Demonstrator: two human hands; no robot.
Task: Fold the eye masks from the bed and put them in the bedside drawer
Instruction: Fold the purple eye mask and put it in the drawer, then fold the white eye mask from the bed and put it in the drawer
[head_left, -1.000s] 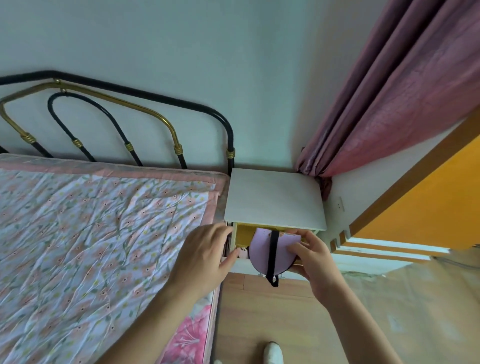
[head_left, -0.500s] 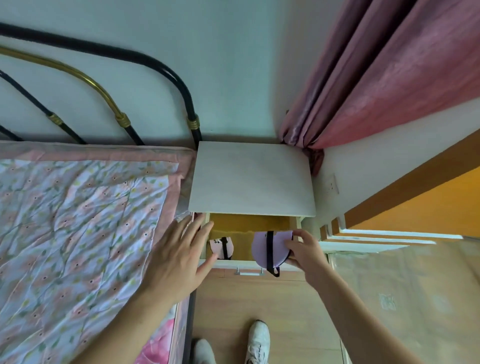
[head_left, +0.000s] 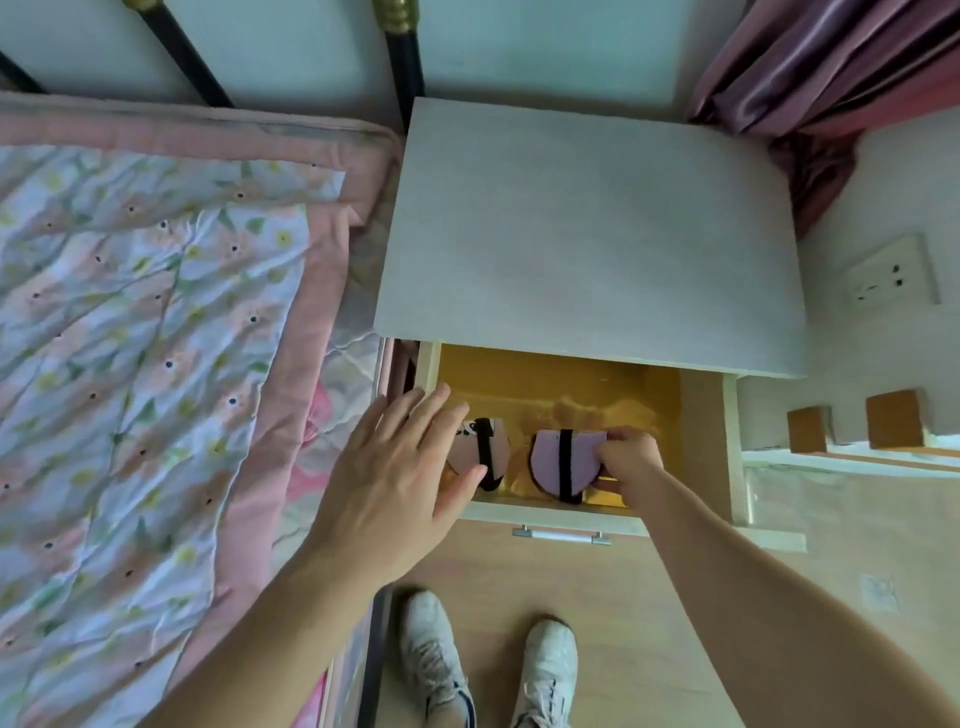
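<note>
The bedside drawer (head_left: 701, 441) stands pulled out under the white nightstand top, its yellow-brown inside showing. A folded lilac eye mask (head_left: 548, 460) with a black strap lies low in the drawer, pinched at its right edge by my right hand (head_left: 626, 465). To its left a folded pink eye mask (head_left: 498, 441) with a black strap rests on the drawer floor. My left hand (head_left: 400, 478) hovers flat with fingers spread over the drawer's left front corner, partly covering the pink mask.
The white nightstand top (head_left: 587, 234) overhangs the back of the drawer. The bed with a floral quilt (head_left: 135, 338) lies to the left, close against the drawer. A silver handle (head_left: 561, 535) sticks out at the drawer front. My white shoes (head_left: 488, 670) stand on the wooden floor below.
The camera has leaned in over the drawer. My right hand has lowered the lilac mask from above the drawer front down inside it. My left hand has shifted right over the pink mask.
</note>
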